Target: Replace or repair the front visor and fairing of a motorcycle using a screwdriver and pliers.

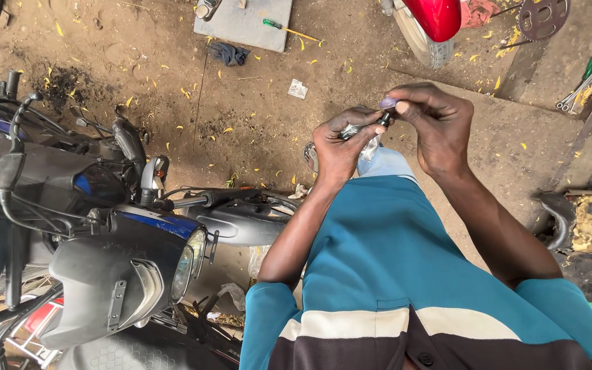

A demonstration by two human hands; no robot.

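The left hand [340,145] is closed around a small dark metal part [364,127], which pokes out of the fist toward the right hand [436,127]; a scrap of clear plastic wrap [370,147] hangs below it, just under the left knuckles. The right hand pinches a small purple cap [388,103] between thumb and fingertips, right above the end of the metal part and touching it or very nearly so; the view is too small to tell which. Both hands are held up in front of the person's teal shirt [385,253]. To the left of the left hand, well apart, stands a black and blue motorcycle [104,233]. Beyond the hands on the dirt ground [255,116] lie a grey slab [244,24] with a green-handled screwdriver [289,29], and to the right of the right hand, some wrenches [579,88].
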